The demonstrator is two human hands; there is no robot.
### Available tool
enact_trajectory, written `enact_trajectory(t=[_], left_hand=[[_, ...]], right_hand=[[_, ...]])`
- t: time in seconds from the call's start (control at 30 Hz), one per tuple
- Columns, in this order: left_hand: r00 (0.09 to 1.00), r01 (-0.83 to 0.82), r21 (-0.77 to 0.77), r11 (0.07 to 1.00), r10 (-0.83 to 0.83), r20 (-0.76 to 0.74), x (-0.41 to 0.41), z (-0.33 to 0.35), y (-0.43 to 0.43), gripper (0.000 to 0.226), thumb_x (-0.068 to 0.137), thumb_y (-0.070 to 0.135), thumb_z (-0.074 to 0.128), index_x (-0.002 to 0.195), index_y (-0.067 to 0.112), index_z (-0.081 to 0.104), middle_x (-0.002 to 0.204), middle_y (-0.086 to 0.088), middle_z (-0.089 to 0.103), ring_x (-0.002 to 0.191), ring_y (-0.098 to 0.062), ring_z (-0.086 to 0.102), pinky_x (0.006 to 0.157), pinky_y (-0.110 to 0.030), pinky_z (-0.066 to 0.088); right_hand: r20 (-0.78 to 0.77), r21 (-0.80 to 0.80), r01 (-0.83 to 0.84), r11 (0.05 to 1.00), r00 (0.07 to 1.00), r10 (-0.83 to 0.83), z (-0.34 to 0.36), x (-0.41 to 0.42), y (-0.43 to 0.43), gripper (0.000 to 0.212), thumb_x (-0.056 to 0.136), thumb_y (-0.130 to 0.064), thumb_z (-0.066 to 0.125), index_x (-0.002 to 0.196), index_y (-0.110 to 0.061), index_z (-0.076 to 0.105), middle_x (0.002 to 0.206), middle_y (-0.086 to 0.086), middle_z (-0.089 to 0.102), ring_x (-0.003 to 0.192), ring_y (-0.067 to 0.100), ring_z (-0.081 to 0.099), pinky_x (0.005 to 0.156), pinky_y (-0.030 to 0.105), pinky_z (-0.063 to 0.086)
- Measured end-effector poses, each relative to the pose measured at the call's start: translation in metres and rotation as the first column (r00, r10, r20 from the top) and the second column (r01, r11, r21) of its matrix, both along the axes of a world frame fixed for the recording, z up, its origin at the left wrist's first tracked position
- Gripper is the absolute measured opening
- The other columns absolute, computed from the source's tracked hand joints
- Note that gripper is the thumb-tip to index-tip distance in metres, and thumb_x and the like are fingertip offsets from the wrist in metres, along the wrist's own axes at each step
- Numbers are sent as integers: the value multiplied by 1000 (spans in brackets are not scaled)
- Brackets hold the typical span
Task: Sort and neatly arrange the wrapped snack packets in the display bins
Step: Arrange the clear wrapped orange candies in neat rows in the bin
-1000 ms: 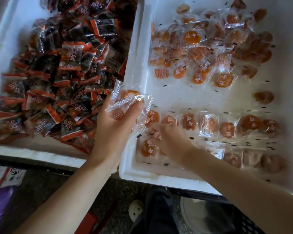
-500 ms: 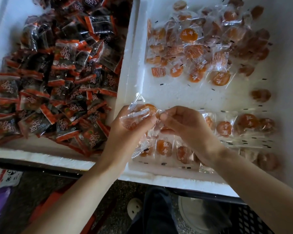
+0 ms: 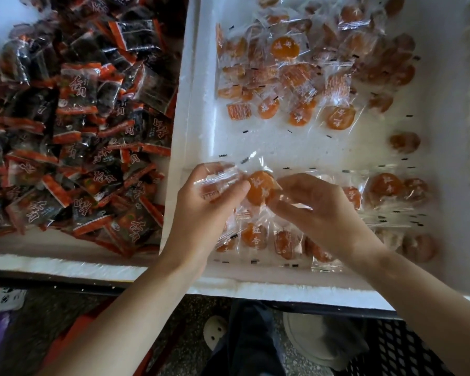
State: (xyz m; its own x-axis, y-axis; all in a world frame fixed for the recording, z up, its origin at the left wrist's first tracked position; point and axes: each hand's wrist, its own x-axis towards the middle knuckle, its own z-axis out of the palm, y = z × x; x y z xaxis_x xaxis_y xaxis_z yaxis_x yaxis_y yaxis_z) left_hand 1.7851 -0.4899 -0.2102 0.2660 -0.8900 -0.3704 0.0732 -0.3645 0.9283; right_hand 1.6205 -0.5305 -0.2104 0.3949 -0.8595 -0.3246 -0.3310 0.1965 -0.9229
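Orange snack packet [image 3: 259,187] hangs over the front left corner of the white bin [image 3: 190,104]; I have the right hand [image 3: 318,207] fingers pinching its wrapper, the left hand [image 3: 204,204] fingers curled round a clutch of clear packets [image 3: 215,179]. Dark packets [image 3: 79,126] fill the next bin [image 3: 65,267].

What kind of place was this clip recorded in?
Probably a shop or market stall selling loose snacks: two white foam bins, one heaped with dark red-edged packets, the other holding clear-wrapped orange packets, some lined up in rows.
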Motion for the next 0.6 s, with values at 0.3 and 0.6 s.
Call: enact_trajectory(t=[0.3,0.6], left_hand=[[986,108,-55,993,-100,132,5,4,-1,24,83,23,73,104,26,61,98,9,72,91,-8,70,75,-22,54],[986,56,-94,994,-41,161,16,8,-4,26,84,22,72,106,19,59,101,2,70,88,-9,68,75,-23,48]], right_hand=[[-144,-81,28,996,989,-39,-8,-6,-13,8,81,-31,66,86,-25,62,84,-6,69,81,7,66,78,25,54],[-456,-98,-275,956,867,203,-40,8,2,16,84,-25,67,88,-25,51,82,-17,56,78,2,59,76,14,50]])
